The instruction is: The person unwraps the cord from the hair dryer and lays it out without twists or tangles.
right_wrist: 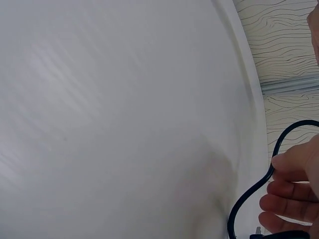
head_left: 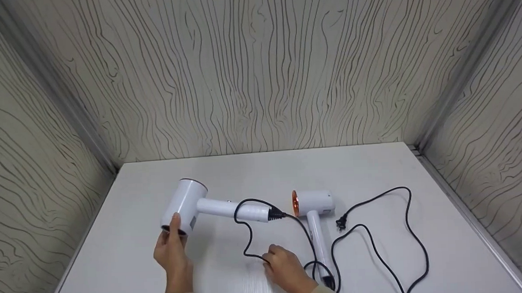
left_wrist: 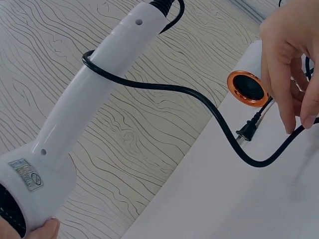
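Observation:
My left hand (head_left: 173,251) grips a white hair dryer (head_left: 184,202) by the dark-ended side of its barrel, holding it above the table with its handle towards the right. Its black cord (head_left: 250,235) loops once over the handle, as the left wrist view shows too. Lower down, my right hand (head_left: 286,268) pinches that cord between thumb and fingers. To its right a second white hair dryer (head_left: 320,201) lies on the table, an orange ring (left_wrist: 231,83) round its mouth. Part of the cord behind my right hand is hidden.
On the right of the white table (head_left: 226,165) a black cord (head_left: 408,219) sprawls in wide bends, ending in a two-pin plug (head_left: 341,222). Cords cross near the lying dryer's handle end. Wood-grain panels (head_left: 258,76) enclose the back and sides.

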The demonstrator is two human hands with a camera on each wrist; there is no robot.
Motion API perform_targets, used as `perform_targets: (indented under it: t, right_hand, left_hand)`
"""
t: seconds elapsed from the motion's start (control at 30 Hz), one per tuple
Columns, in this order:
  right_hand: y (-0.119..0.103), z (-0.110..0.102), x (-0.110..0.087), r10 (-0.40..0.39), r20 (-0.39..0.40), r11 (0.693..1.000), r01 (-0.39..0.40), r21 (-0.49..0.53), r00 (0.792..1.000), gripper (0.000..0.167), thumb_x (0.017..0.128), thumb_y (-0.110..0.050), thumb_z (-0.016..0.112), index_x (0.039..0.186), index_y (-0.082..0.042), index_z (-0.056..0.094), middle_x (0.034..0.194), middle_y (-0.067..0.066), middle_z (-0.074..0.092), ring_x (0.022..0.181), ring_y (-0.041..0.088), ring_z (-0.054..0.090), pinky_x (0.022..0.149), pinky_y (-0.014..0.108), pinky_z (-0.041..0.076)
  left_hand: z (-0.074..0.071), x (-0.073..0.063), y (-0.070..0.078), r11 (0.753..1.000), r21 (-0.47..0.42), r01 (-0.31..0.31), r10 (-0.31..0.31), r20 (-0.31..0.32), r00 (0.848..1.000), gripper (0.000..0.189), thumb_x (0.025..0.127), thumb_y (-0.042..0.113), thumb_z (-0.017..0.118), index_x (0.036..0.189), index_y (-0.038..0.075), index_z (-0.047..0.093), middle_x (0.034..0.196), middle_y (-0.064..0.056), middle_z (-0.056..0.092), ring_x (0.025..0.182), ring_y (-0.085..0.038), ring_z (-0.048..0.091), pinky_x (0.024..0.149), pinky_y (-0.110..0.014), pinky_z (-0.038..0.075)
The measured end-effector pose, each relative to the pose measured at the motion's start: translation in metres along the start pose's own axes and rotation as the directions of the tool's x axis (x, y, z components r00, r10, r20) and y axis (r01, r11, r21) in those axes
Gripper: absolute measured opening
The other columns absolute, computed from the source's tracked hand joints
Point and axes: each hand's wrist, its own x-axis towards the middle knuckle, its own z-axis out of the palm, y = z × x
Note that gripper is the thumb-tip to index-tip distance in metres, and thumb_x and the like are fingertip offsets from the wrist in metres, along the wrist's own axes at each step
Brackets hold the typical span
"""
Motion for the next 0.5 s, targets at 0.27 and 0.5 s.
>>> perform_targets:
  t: [0.27,0.5]
  right_hand:
    - [0.001,-0.003,0.002,0.047,0.0,0.996,-0.047,0.076,0.999,0.007,0.077,-0.009,0.074,0.084,-0.008,0.073,0.076,0.0,0.063,0.068,0.01,0.06,0.061,0.019,0.051]
    - [-0.005,-0.014,0.009,0.122,0.082,0.962,-0.139,0.236,0.989,0.012,0.084,-0.011,0.071,0.094,-0.005,0.073,0.081,0.003,0.067,0.071,0.007,0.062,0.062,0.016,0.051]
  left_hand:
    - [-0.001,0.001,-0.002,1.0,0.004,0.003,-0.003,0.017,1.0,0.084,0.088,0.053,0.061,0.147,0.0,0.033,0.153,-0.018,0.034,0.138,-0.03,0.04,0.117,-0.041,0.036]
    - [0.0,0.002,-0.004,1.0,-0.003,0.01,-0.009,0.011,1.0,0.082,0.087,0.051,0.063,0.146,-0.001,0.037,0.151,-0.017,0.036,0.136,-0.027,0.042,0.117,-0.04,0.037]
